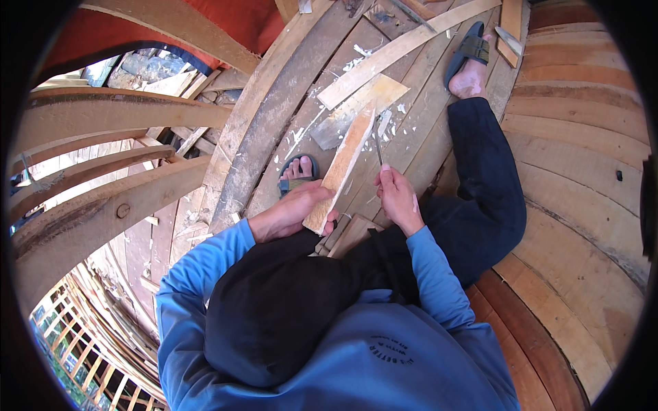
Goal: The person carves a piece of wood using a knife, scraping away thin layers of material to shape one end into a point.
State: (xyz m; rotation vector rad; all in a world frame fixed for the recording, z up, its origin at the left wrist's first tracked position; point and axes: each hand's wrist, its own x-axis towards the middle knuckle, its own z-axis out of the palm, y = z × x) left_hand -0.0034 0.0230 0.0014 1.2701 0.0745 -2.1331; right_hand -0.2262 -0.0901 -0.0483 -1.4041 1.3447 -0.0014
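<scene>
My left hand (301, 207) is closed around the lower end of a long, narrow wooden strip (348, 159), its thumb lying on the top face. The strip points away from me and tapers at its far end. My right hand (399, 197) grips a knife (378, 142) with a thin dark blade; the handle is hidden in the fingers. The blade lies close along the strip's right edge near the far end; whether it touches, I cannot tell. Pale wood shavings (384, 125) are scattered on the planks around it.
A flat board (363, 106) and a long curved batten (404, 51) lie beyond the strip. Curved wooden ribs (116, 113) stand at the left, and a planked wall (569, 164) rises at the right. My sandalled feet rest either side of the work. Red cloth (233, 24) hangs at upper left.
</scene>
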